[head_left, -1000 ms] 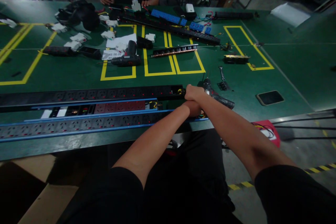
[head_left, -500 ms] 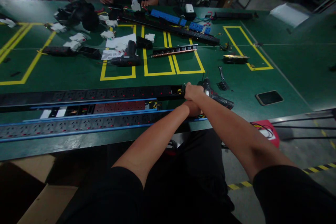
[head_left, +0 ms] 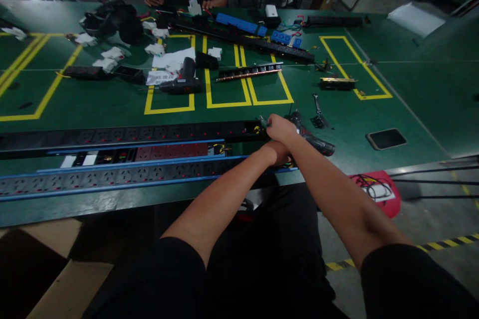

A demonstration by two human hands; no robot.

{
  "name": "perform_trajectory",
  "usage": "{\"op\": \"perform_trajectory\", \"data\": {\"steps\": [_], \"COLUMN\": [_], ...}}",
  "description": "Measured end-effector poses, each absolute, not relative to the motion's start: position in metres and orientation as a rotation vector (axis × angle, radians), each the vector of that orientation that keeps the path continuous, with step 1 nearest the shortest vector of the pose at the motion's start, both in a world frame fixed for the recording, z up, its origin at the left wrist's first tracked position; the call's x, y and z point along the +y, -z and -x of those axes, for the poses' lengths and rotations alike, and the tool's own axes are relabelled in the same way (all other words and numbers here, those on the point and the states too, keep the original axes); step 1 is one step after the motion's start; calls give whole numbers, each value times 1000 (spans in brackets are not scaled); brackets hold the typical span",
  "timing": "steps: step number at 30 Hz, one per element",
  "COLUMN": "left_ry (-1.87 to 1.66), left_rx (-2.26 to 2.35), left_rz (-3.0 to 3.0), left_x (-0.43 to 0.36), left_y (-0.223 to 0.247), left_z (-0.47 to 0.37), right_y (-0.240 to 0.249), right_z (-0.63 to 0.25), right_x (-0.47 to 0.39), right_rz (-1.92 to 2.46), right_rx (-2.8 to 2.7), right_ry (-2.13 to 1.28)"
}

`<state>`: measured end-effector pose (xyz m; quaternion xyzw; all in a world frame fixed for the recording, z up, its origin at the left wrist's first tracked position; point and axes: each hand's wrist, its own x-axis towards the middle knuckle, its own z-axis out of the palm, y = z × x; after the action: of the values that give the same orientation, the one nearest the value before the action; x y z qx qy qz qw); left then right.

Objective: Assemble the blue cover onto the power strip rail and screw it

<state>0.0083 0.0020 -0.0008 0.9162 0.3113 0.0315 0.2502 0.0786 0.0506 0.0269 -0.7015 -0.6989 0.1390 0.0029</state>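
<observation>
My right hand (head_left: 282,128) is closed, with a small shiny metal tool (head_left: 262,120) poking out to its left over the end of a black socket strip (head_left: 160,132). The tool's exact kind is hidden by the fingers. Below it, my left hand (head_left: 277,152) lies under the crossing right wrist, at the right end of a blue-edged socket strip (head_left: 127,175); its fingers are mostly hidden. Yellow wires (head_left: 256,130) show at the black strip's open end. Between the two long strips sits a shorter row of dark red sockets (head_left: 172,151). A cordless drill (head_left: 314,142) lies just right of my hands.
Beyond the drill are a wrench (head_left: 317,103) and a phone (head_left: 386,138). Another drill (head_left: 179,82), a busbar-like strip (head_left: 249,72) and blue socket modules (head_left: 235,22) lie farther back. A co-worker's hands (head_left: 214,2) rest at the far edge. A red bin (head_left: 391,202) stands below right.
My right hand has shifted slightly right and up, and more of the metal tool shows at its fingers. My left hand stays under the right wrist. The view has moved a little.
</observation>
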Motion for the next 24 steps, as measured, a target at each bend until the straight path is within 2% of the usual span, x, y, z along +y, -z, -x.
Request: {"op": "perform_trajectory", "data": {"steps": [7, 13, 17, 20, 24], "left_ry": [25, -115, -110, -96, -69], "left_rx": [800, 701, 686, 689, 705], "left_rz": [-2494, -2523, -2505, -2509, -2522], "left_x": [6, 8, 8, 7, 7], "left_y": [1, 3, 2, -1, -3], "left_z": [-8, -6, -5, -3, -3], "right_y": [-27, -28, -31, -32, -34], "right_z": [-96, -102, -102, -103, -105], "right_x": [45, 44, 40, 39, 40], "right_rz": [1901, 1720, 1513, 1466, 1597], "right_rx": [-1907, -1439, -1354, -1462, -1654], "right_ry": [-488, -1056, -1265, -1192, -762]}}
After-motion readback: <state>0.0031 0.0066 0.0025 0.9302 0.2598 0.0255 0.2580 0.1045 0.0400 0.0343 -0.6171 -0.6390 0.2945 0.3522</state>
